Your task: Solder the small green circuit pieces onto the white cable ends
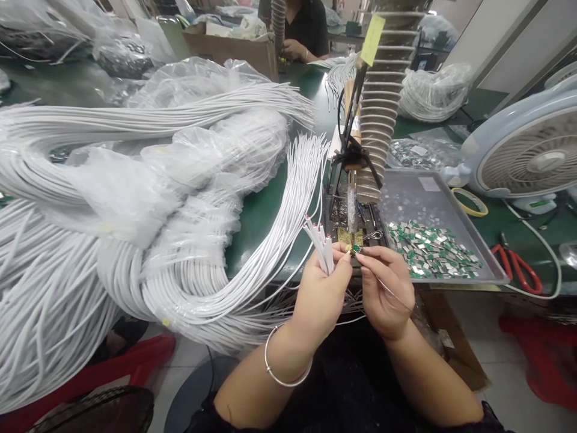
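Note:
My left hand [322, 294] is closed around several white cables [321, 243], their stripped ends with reddish cores pointing up. At its thumb and fingertips sits a small green circuit board [356, 248], just under the tip of an upright soldering iron [352, 204] fixed in a stand. My right hand [387, 291] pinches a thin wire [390, 290] that looks like solder, its fingertips close to the board. Whether the right fingers also touch the board I cannot tell.
Bundles of white cable [189, 288], partly in plastic, fill the left. A grey tray [489, 264] with many small boards [433, 249], red-handled pliers [516, 264], yellow tape [469, 202] and a fan [536, 144] are at right. A ribbed hose [383, 102] hangs above; a person [302, 36] sits opposite.

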The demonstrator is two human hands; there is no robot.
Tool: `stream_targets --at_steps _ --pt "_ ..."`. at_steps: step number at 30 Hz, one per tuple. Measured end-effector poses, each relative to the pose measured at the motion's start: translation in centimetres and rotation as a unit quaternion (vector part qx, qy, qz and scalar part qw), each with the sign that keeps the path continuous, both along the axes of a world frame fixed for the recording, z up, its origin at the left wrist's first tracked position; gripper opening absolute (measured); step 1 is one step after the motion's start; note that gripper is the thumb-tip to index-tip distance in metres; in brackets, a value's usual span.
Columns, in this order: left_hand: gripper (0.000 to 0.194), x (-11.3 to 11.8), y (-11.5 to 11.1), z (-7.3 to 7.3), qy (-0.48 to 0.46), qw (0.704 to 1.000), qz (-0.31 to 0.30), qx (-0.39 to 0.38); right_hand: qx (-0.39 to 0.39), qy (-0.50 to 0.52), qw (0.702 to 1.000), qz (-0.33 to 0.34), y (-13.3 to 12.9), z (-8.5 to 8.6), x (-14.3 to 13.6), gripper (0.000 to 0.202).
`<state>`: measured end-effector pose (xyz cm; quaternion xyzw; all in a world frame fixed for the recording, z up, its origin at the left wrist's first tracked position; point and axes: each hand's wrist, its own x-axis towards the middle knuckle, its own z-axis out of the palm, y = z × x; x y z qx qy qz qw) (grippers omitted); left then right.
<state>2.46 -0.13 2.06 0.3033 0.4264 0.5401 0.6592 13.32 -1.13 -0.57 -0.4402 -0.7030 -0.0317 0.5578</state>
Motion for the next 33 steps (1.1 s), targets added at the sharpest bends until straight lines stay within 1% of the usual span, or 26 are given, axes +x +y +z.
stream_targets --at_steps 7,12,16,19,22,25,29,33 --pt "0.013 -0.1 -0.1 -0.7 0.008 1.000 0.004 -0.004 -0.023 0.001 1.000 0.004 -0.4 -0.3 0.2 0.030" --pt "0.015 -0.6 -0.4 -1.1 0.043 0.999 -0.021 0.016 -0.067 0.049 0.997 0.011 -0.6 -0.5 0.4 0.032" --pt "0.012 -1.0 -0.6 -1.1 0.097 0.994 -0.038 0.038 -0.100 0.048 0.994 0.002 -0.6 -0.2 0.4 0.022" --pt "0.009 -1.2 -0.7 -1.1 0.115 0.991 -0.040 0.054 -0.153 0.065 0.986 0.021 -0.6 0.0 0.4 0.015" --pt "0.010 -1.3 -0.6 -1.2 0.113 0.990 -0.043 0.071 -0.202 0.099 0.973 0.045 -0.8 0.1 0.4 0.014" --pt "0.013 -1.4 -0.5 -1.3 0.104 0.990 -0.048 0.078 -0.233 0.135 0.962 0.053 -0.9 0.3 0.2 0.012" --pt "0.014 -1.3 -0.3 -1.3 0.075 0.993 -0.059 0.069 -0.252 0.164 0.952 0.047 -0.9 0.6 -0.1 0.009" --pt "0.011 -1.2 0.0 -1.1 0.055 0.995 -0.058 0.058 -0.250 0.177 0.951 0.043 -0.6 0.8 -0.3 0.008"
